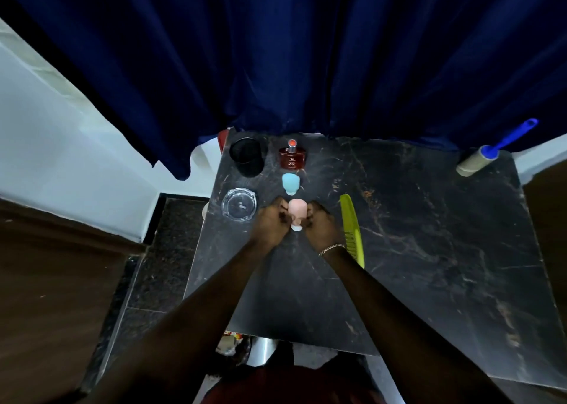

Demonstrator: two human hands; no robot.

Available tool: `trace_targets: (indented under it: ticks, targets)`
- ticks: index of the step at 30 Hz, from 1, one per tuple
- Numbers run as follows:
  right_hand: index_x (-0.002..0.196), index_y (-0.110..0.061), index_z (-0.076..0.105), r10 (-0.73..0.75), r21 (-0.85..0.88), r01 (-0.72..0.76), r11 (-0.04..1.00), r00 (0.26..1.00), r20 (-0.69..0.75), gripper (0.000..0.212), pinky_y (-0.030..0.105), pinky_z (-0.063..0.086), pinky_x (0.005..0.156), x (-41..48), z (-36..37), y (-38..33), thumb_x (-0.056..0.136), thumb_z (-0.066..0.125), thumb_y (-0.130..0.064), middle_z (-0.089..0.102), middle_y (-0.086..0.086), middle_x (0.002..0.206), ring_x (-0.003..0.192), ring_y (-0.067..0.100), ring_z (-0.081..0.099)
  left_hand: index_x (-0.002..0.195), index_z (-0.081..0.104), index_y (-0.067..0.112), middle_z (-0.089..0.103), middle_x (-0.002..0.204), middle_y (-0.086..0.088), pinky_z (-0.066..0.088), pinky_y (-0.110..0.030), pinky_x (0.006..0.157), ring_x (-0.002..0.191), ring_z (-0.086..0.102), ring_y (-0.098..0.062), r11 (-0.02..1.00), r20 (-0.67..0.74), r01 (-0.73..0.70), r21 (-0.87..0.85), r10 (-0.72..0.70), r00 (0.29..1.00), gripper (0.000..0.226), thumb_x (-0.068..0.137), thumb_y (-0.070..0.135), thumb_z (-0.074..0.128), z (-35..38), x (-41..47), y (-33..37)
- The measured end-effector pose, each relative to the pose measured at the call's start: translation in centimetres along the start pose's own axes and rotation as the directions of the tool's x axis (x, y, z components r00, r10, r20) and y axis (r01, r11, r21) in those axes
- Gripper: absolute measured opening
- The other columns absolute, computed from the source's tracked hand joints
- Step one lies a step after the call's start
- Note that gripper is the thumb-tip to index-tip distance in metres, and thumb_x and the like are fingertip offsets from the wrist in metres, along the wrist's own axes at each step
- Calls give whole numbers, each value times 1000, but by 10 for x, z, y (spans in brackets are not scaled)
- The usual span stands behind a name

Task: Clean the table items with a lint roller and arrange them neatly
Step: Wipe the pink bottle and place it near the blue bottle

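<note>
- The glass ashtray (240,203) sits just left of the pink bottle (296,211). A black cup (247,156) stands behind the ashtray.
- The left hand (272,220) is curled up and presses on the left side of the pink bottle. I cannot tell if the fingers wrap all the way around it.
- The pink bottle lies on the dark surface (429,234), right between the two hands. Its long side points away from the person, with the small white cap at the near end.
- A blue bottle (290,183) lies just behind the pink bottle, in the same line. A red perfume bottle (292,157) stands behind that one. They make a neat row.
- The right hand (321,222) is curled too and holds the right side of the pink bottle. Both hands are just as near to it, and both arms reach out straight from the body.
- I think the hands are nudging the pink bottle so it lines up with the row.
- A green comb (352,228) lies just right of the pink bottle and points the same way.
- The lint roller (483,157) lies far to the right of the pink bottle, at the back corner. No hand is on it.
</note>
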State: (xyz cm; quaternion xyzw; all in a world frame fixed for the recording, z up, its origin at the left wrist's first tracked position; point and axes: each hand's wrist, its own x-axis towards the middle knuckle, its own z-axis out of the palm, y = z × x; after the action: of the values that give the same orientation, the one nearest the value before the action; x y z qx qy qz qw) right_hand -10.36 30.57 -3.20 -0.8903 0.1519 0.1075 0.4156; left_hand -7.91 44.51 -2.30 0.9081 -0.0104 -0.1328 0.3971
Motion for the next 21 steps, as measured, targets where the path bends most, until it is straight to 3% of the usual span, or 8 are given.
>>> trace_targets:
  ticks: [4,7,13,21]
  targets:
    - [99,-3,60,-5,7,5,1000,999,-34,18,17,26,64,9,14,-8,85,70,-10,71,18,102,97,31,68,98,61,9,74,90,-10,57,-40,79,86,70,-27,1000,28,-18,-5,18,999,11,88,5,66,-11,9,-12]
    - [99,0,59,-22,-16,21,1000,999,-49,18,18,24,62,14,22,-12,83,65,-3,70,20,101,96,33,67,103,62,7,75,96,-10,57,-40,84,90,71,-27,1000,54,-15,-6,15,998,13,90,3,63,-16,14,-19]
    - [112,-4,59,-51,-16,50,999,998,-30,24,32,50,81,21,30,-20,87,60,-5,71,16,108,102,32,68,110,63,9,75,104,-12,56,-39,87,97,70,-29,999,41,-31,22,30,999,20,91,7,61,-20,20,-27]
    - [119,-6,56,-42,-19,42,999,999,-3,30,36,55,89,24,32,-21,89,60,-8,71,14,113,106,31,68,118,60,7,74,111,-11,56,-43,93,103,70,-27,1000,79,-15,-11,16,997,27,92,12,66,-19,21,-32]
